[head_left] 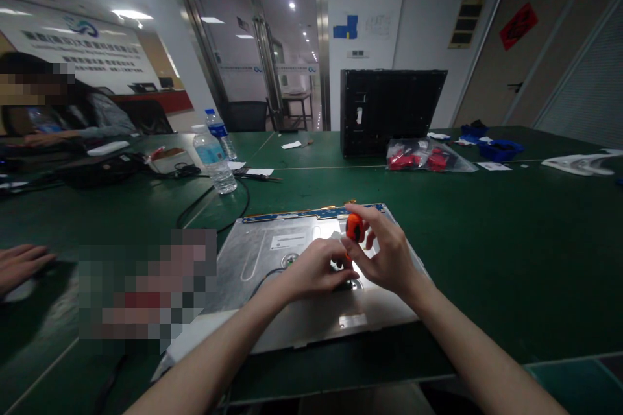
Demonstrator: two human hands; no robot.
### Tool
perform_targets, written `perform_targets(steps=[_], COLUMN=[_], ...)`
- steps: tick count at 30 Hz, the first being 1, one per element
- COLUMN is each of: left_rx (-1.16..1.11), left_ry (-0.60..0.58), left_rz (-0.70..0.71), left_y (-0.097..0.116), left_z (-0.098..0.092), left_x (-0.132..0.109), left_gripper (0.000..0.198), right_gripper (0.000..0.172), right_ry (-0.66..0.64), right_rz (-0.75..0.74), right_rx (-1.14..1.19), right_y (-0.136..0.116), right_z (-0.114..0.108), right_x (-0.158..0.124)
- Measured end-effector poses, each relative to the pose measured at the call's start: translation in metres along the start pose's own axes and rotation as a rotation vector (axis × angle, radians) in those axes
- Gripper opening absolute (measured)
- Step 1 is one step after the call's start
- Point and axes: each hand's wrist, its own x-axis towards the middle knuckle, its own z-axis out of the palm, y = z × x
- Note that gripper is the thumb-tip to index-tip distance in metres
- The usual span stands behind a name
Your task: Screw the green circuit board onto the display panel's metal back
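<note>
A flat metal panel (272, 285) with a blue circuit strip (287, 214) along its far edge lies on the green table before me. Over its right half, my right hand (387, 249) grips the orange and black handle of a screwdriver (355, 227), held upright. Close beside it, my left hand (318, 266) is closed with its fingertips around the lower end of the screwdriver, near a round metal fitting (357, 284) on the panel. The screwdriver's tip is mostly hidden by my fingers. Another round fitting (290, 260) and a dark cable show left of my left hand.
Two water bottles (217, 162) stand at the back left by a black cable. A black monitor-like case (392, 110) and a plastic bag with red items (428, 157) are behind the panel. At left, another person's hand (22, 266) rests on the table; someone else sits farther back.
</note>
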Motion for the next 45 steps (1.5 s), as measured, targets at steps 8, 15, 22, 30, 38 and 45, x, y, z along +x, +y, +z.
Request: perform_targets(steps=[8,15,22,30,38,45], left_rx=[0.033,-0.023,0.036,0.073,0.009,0.052], left_ry=[-0.008,-0.099,-0.061,-0.060,-0.085,-0.038], left_rz=[-0.003,0.016,-0.030,0.001,0.018,0.001], left_y=[0.0014,0.0039,-0.0004,0.0012,0.0059,0.0002], left_z=[-0.0003,-0.0048,0.0007,-0.0007,-0.0041,0.0000], left_x=[0.0001,-0.0010,-0.0007,-0.0007,-0.0009,-0.0002], left_gripper=[0.010,0.010,0.008,0.008,0.013,0.004], right_gripper=[0.039,0.041,0.043,0.040,0.041,0.046], right_ry=[0.016,0.008,0.002,0.002,-0.001,-0.005], right_rz=[0.029,0.052,0.034,0.037,0.038,0.042], right_rx=[-0.048,-0.042,0.009,-0.020,-0.018,0.030], right_y=[0.0007,0.0001,0.0006,0.0014,-0.0006,0.0012], right_z=[0.0013,0.0012,0.0024,0.0024,0.0021,0.0031], right_x=[-0.0016,-0.0018,-0.0020,-0.0028,-0.0013,-0.0040])
